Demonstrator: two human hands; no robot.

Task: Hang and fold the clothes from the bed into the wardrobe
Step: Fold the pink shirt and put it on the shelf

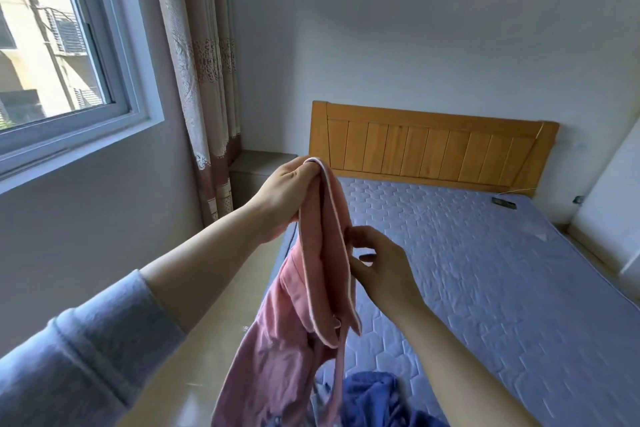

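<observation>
Pink garment (322,253) held up over the bed's (485,270) near edge.
Left hand (289,191) gripped the top with curled fingers, right hand (381,267) pinched its edge lower down, blue clothes (374,402) lay below.

Bare blue quilted bed (485,270) with a wooden headboard (433,149). A crumpled blue garment (374,402) lies at the near edge, and a small dark thing (505,202), maybe a remote, sits up near the headboard.

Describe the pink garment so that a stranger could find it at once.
Start at the bed with the wooden headboard. Over its window-side edge the left hand holds a pink garment, and the right hand pinches its edge. Unlike the blue garment lying below, it hangs and has white piping.
</observation>
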